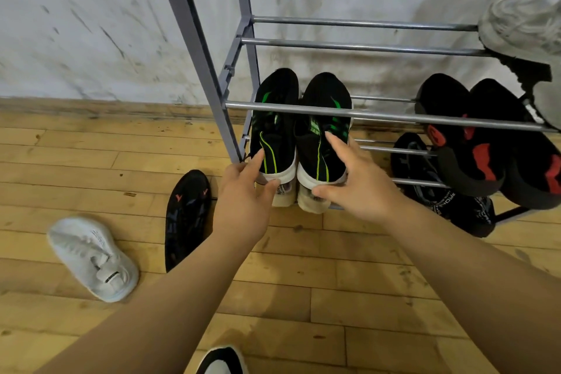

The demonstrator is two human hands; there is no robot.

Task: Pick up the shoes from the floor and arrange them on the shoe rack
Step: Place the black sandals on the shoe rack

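Black shoes (276,136) on rack (364,47), hands (243,194) (361,182) gripping heels

1. Illumination: even, moderately bright, diffuse indoor light with no harsh glare.
2. Shadows: the bars of the shoe rack (364,47) cast soft, blurred bands on the wall (91,24); fainter shade lies on the floor (303,267).
3. Highlights: a thin sheen runs along the metal bars.
4. Distortion: the wide-angle lens bows floorboards and rack posts toward the edges.
5. Focus: centre sharp; right edge soft.
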